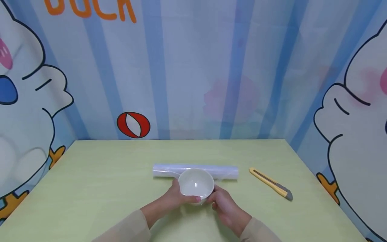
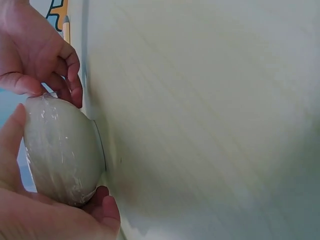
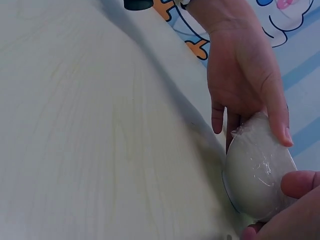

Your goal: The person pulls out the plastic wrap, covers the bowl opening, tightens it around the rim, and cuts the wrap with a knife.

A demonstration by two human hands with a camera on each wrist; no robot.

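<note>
A white bowl (image 1: 196, 183) with clear plastic wrap clinging to its outer wall is held between both hands, tilted a little. The left hand (image 1: 173, 197) grips it from the left, thumb along the near side and fingers beneath. At the right side, the right hand (image 1: 225, 206) pinches the wrapped edge with thumb and curled fingers. Wrinkled film shows on the bowl (image 2: 65, 150) in the left wrist view, and bunched film lies near the fingers in the right wrist view. Just behind the bowl lies a roll of plastic wrap (image 1: 225, 172).
A yellow utility knife (image 1: 270, 184) with a grey end lies to the right on the pale green table (image 1: 105, 174). Behind the table hangs a blue striped backdrop (image 1: 193, 67) with cartoon ducks.
</note>
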